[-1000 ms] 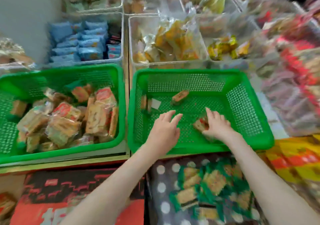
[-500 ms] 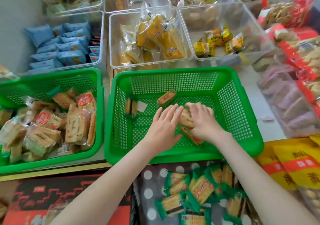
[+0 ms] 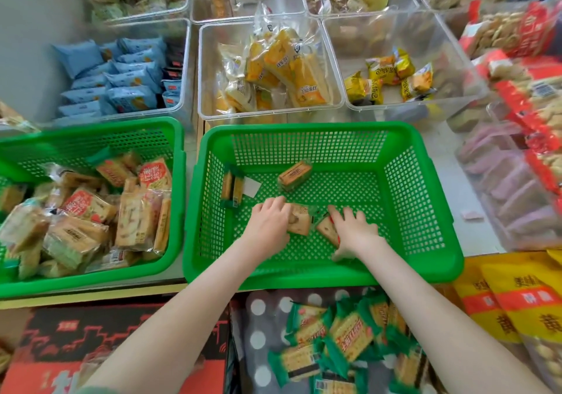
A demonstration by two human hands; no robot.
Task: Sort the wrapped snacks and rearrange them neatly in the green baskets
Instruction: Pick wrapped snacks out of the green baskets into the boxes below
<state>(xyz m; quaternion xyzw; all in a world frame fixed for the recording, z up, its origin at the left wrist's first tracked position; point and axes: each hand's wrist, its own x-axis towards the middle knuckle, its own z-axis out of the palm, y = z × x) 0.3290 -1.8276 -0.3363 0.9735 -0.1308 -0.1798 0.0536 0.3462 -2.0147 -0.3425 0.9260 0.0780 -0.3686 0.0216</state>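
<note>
The right green basket holds a few wrapped snacks. My left hand grips a clear-wrapped biscuit snack by its left edge on the basket floor. My right hand rests with fairly straight fingers on a red-marked snack just beside it. Farther back lies one more biscuit pack. Two green-edged packs stand against the left wall next to a white slip. The left green basket is heaped with several mixed biscuit packs.
Clear bins behind the baskets hold blue packs, yellow cake packs and small yellow packs. Green-wrapped crackers lie on a dotted cloth below the basket. Yellow bags sit at lower right, red bags at right.
My hands, pressed together over the snacks half a second ago, have drawn apart. Each now has its own snack on the basket floor.
</note>
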